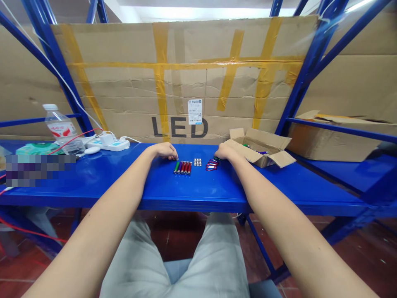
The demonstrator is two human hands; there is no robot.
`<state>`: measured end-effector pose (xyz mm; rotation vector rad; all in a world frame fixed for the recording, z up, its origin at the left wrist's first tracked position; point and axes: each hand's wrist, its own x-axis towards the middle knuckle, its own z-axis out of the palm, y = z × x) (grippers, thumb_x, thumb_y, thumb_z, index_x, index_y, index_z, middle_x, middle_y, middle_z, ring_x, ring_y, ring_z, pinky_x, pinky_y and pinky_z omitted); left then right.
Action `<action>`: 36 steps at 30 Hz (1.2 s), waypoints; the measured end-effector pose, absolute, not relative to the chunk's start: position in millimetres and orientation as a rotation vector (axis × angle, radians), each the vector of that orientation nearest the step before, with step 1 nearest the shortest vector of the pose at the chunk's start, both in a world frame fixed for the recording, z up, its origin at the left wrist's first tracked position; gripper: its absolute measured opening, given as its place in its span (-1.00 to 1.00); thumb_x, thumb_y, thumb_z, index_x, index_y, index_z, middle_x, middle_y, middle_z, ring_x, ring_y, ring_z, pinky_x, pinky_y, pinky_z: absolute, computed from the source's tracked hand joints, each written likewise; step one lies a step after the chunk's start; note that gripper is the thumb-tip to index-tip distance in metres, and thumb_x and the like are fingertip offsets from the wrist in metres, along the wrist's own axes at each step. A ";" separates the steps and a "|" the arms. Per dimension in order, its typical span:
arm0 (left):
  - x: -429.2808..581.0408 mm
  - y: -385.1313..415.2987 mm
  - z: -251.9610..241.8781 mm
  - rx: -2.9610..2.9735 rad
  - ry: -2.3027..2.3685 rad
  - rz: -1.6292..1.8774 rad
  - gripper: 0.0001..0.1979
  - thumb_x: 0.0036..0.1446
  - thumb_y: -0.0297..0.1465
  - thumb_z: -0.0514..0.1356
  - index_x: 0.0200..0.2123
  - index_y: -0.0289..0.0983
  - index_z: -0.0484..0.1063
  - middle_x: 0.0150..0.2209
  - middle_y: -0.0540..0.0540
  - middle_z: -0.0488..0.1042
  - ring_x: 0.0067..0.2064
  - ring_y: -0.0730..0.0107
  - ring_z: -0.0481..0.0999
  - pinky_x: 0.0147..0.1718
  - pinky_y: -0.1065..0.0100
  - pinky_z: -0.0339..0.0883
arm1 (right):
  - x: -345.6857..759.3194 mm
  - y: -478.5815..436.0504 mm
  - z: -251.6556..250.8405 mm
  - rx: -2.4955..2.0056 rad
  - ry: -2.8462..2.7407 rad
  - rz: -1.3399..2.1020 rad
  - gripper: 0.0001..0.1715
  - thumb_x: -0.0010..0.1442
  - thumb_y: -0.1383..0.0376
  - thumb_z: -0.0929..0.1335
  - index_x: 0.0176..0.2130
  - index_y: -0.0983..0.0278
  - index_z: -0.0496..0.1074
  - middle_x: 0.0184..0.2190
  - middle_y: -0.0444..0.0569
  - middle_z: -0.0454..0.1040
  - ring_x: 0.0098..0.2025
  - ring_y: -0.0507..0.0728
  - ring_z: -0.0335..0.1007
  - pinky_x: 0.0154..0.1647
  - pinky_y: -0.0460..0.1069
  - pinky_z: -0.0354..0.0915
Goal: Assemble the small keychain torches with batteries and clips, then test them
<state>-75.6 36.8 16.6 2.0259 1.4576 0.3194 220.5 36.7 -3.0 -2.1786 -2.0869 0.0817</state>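
My left hand [167, 151] rests on the blue table with its fingers curled together. A tiny shiny piece shows at its fingertips, too small to name. Just right of it, several small metal tubes like mini flashlights [185, 167] lie side by side, one green, one purple, the others red. Beside them, small silver button-like discs [197, 162] form neat rows. Red carabiner-like clips [211, 167] are laid out further right. Above these my right hand [223, 151] is bent down, fingers closed at a dark green clip [217, 158]; its fingertips are partly hidden.
An open cardboard box [263, 145] with a few colourful pieces stands right of my right hand. On the left are a plastic bottle [63, 130], a white power strip [108, 142] and cables. A large taped carton [186, 82] closes off the back, between blue rack posts.
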 end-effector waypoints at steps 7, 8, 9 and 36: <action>-75.7 34.4 15.2 2.046 1.358 0.282 -0.79 -0.25 -0.28 0.34 -0.46 -0.22 0.63 -0.43 -0.04 0.57 -0.40 0.42 0.39 -0.36 0.40 0.24 | 220.0 32.4 -1.4 -2.168 -2.069 0.096 -0.53 0.11 0.28 0.40 -0.01 0.47 0.53 -0.04 0.32 0.56 -0.18 0.26 0.58 -0.28 -0.04 0.37; -75.5 33.9 15.3 2.044 1.354 0.281 -0.79 -0.26 -0.28 0.34 -0.46 -0.21 0.63 -0.43 -0.04 0.57 -0.41 0.42 0.39 -0.37 0.41 0.24 | 220.0 32.0 -1.3 -2.165 -2.068 0.097 -0.53 0.11 0.28 0.40 -0.01 0.47 0.53 -0.05 0.32 0.56 -0.18 0.26 0.58 -0.28 -0.04 0.37; -75.3 33.3 15.4 2.043 1.353 0.279 -0.79 -0.26 -0.28 0.34 -0.46 -0.20 0.63 -0.43 -0.04 0.57 -0.41 0.42 0.39 -0.38 0.41 0.24 | 219.8 31.6 -1.1 -2.163 -2.069 0.099 -0.53 0.11 0.28 0.40 -0.01 0.47 0.54 -0.05 0.32 0.56 -0.19 0.26 0.58 -0.29 -0.04 0.37; -64.9 45.9 -1.6 2.168 1.919 0.477 -0.93 -0.05 -0.39 0.27 -0.45 -0.28 0.48 -0.29 -0.19 0.61 -0.25 0.20 0.57 -0.30 0.37 0.38 | 217.3 25.3 1.8 -2.144 -2.153 0.081 -0.51 0.12 0.38 0.39 0.05 0.46 0.51 -0.12 0.23 0.61 -0.15 0.24 0.57 -0.29 -0.06 0.37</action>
